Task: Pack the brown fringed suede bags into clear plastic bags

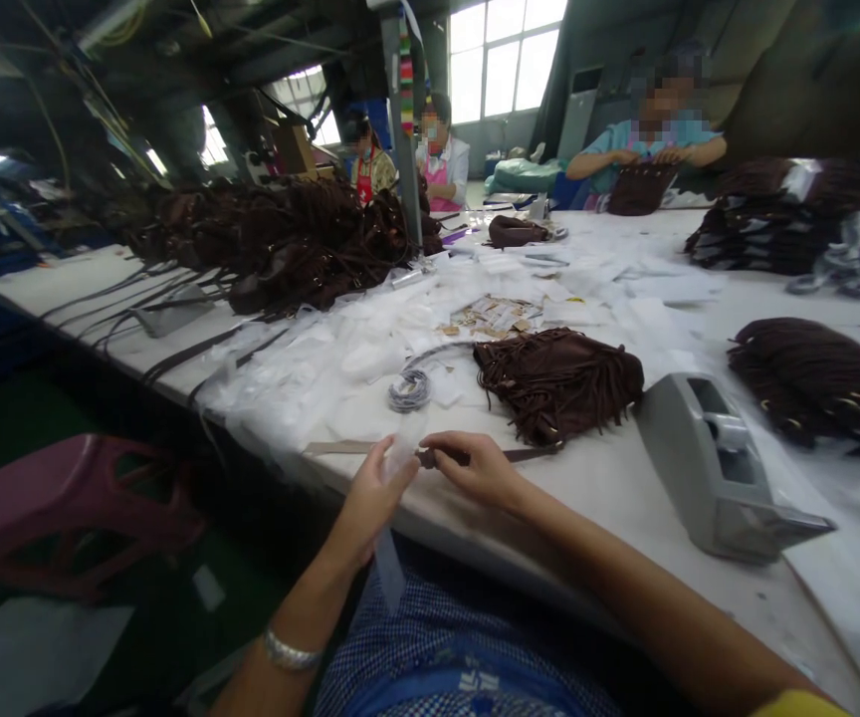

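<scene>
Close to the table's front edge, my left hand (pixel 376 490) is closed on a thin, translucent white strip (pixel 403 446), whose lower end hangs below the hand. My right hand (pixel 481 470) pinches a dark brown strap (pixel 531 454) just beside the left fingertips. The two hands nearly meet, and the fingers partly hide the strap's end. A flat, greyish-brown band (pixel 338 448) sticks out to the left of my left hand. Behind my right hand lies a dark brown fringed bag (pixel 560 378). A coiled grey cord (pixel 409 390) rests left of the bag.
A grey tape dispenser (pixel 714 478) stands to the right, with stacked brown bags (pixel 780 214) behind it. White wrapping sheets (pixel 347 349) and small tags (pixel 497 315) cover the table's middle. Brown bags (pixel 311 239) are heaped at left. A stool (pixel 64 498) stands left; co-workers (pixel 643 144) sit opposite.
</scene>
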{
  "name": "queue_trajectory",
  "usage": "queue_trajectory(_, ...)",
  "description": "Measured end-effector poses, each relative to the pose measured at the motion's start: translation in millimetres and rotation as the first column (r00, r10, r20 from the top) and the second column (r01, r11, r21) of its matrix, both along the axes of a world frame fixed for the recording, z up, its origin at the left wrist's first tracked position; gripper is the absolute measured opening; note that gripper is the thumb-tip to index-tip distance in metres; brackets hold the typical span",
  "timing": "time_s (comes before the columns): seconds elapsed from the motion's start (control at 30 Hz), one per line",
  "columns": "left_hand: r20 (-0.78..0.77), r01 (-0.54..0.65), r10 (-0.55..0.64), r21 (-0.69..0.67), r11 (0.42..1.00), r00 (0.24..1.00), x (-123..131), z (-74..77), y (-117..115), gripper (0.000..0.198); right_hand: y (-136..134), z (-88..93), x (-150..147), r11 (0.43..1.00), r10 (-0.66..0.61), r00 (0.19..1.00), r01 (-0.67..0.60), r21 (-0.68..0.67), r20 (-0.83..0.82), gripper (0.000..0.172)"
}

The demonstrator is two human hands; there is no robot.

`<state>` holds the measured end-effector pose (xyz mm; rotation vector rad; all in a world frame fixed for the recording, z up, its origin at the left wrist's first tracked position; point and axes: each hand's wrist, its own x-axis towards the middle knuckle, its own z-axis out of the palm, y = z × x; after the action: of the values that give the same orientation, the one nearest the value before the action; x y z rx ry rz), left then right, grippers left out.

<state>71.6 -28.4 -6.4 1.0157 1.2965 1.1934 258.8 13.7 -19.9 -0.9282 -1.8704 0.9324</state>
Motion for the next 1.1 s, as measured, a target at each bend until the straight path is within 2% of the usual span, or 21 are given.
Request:
queue_trajectory(0.13,-0.095,-0.035,0.040,0.051,0.998,0.995,5,-5.1,6,0.056,-5,3.5,1,0.996,0.083,0.996,-0.082,-0.034,0.031,0.025)
queue_trajectory(0.23,-0.220,-0.001,0.034,0.149,0.989,0.975,4,-6.7,7,0.040,-5,4.8,0,0.995,0.082,0.994,-0.078,-0.055,0.068,0.027)
queue_trajectory(0.33,-0.283,0.043,0.012,0.186,0.982,0.959,3,-6.1,5,0.029,-3,0.4,-2,0.995,0.087,0.994,-0.084,-0.050,0.059,0.021)
queue_trajectory(0.43,-0.325,0.054,0.014,0.201,0.978,0.946,2,-5.5,3,0.024,-4,-5.6,-5,0.998,0.040,0.995,-0.036,-0.045,0.092,0.019)
queue_trajectory(0.53,-0.381,-0.026,0.125,0.254,0.967,0.916,1,-6.2,3,0.024,-7,-6.9,-8,0.997,-0.064,0.987,0.069,-0.030,0.145,0.018)
queue_trajectory(0.63,-0.183,-0.193,0.238,0.230,0.954,0.954,-3,-4.5,11,0.032,-10,-2.3,-9,0.991,-0.095,0.992,0.103,-0.090,0.089,0.019)
queue_trajectory(0.7,0.006,-0.276,0.280,0.176,0.945,0.960,-6,-1.0,19,0.034,-12,1.6,-8,0.986,-0.014,1.000,0.013,-0.169,-0.004,0.025)
queue_trajectory(0.77,0.107,-0.337,0.323,0.176,0.925,0.941,-8,3.6,30,0.034,-14,4.4,-7,0.970,0.108,0.990,-0.125,-0.210,-0.092,0.031)
queue_trajectory(0.9,0.212,-0.444,0.399,0.252,0.860,0.892,-6,10.3,51,0.029,-19,5.5,-6,0.956,0.264,0.954,-0.279,-0.095,-0.143,0.025)
queue_trajectory(1.0,0.328,-0.463,0.381,0.224,0.857,0.865,6,12.1,61,0.027,-21,3.2,-7,0.962,0.270,0.960,-0.272,-0.017,-0.078,0.019)
queue_trajectory(1.1,0.403,-0.435,0.343,0.162,0.886,0.849,19,12.9,63,0.038,-21,-1.0,-10,0.984,0.172,0.982,-0.174,-0.023,-0.072,0.018)
